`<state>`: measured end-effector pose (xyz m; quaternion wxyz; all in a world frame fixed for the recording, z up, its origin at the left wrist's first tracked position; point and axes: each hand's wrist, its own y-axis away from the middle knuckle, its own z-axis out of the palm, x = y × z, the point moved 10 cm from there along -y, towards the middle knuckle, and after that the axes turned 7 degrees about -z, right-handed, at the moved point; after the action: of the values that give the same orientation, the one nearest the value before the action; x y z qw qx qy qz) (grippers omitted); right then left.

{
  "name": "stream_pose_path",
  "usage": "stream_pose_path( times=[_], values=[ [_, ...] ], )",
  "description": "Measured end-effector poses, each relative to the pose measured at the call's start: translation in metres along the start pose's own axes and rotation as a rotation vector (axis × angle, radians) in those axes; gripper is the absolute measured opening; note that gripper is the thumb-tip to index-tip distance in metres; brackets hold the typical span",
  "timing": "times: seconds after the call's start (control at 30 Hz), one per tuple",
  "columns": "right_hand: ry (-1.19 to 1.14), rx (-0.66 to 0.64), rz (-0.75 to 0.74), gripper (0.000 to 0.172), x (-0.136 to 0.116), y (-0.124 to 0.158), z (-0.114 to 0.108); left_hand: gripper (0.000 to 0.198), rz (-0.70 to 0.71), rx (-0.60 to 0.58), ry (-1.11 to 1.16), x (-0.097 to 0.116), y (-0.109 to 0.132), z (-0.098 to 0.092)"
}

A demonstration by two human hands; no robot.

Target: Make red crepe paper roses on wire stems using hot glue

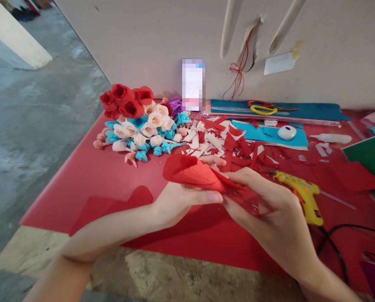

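Note:
A red paper flower (190,174), rolled into a cone with a wide mouth facing left, is held above the red table top (58,184). My left hand (183,201) cups it from below, thumb along its near side and a fingertip showing behind it. With fingers and thumb, my right hand (269,205) pinches the narrow end and a loose red edge on the right. Below my left forearm lies a cut piece of red paper (112,205). A yellow hot glue gun (300,195) rests just beyond my right hand.
Finished red paper flowers (127,100) and white paper flowers (156,121) are heaped at back left. Paper scraps (211,138) lie mid-table. Behind are a propped phone (193,84), scissors (264,108) and a white rounded object (287,132). A black cable (338,247) runs at right.

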<state>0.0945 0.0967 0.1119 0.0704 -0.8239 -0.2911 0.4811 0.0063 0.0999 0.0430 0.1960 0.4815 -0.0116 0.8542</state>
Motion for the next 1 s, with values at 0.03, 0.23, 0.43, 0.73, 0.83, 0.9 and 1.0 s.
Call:
stream_pose_path(
  times=[0.03, 0.23, 0.43, 0.73, 0.83, 0.9, 1.0],
  values=[
    [0.003, -0.003, -0.01, 0.017, -0.001, 0.0, 0.001, 0.022, 0.005, -0.007, -0.012, 0.0, 0.0, 0.001],
    [0.005, -0.015, -0.049, 0.011, -0.005, -0.001, 0.004, 0.023, 0.069, 0.033, -0.131, 0.005, 0.003, -0.003],
    [0.049, -0.049, -0.058, 0.006, -0.004, 0.001, 0.005, 0.02, 0.093, 0.028, -0.257, 0.005, 0.002, -0.01],
    [-0.039, -0.121, 0.012, 0.009, 0.001, 0.002, 0.008, 0.024, 0.178, 0.038, -0.472, 0.012, 0.003, -0.015],
    [-0.083, -0.161, 0.039, 0.012, 0.003, 0.004, 0.012, 0.023, 0.184, 0.024, -0.465, 0.013, 0.004, -0.013],
    [-0.1, -0.149, 0.036, 0.008, 0.004, 0.004, 0.013, 0.021, 0.202, 0.006, -0.444, 0.017, 0.004, -0.008],
    [-0.061, -0.098, 0.04, 0.026, 0.005, 0.004, 0.01, 0.02, 0.232, -0.026, -0.446, 0.022, 0.004, 0.0]
  ],
)
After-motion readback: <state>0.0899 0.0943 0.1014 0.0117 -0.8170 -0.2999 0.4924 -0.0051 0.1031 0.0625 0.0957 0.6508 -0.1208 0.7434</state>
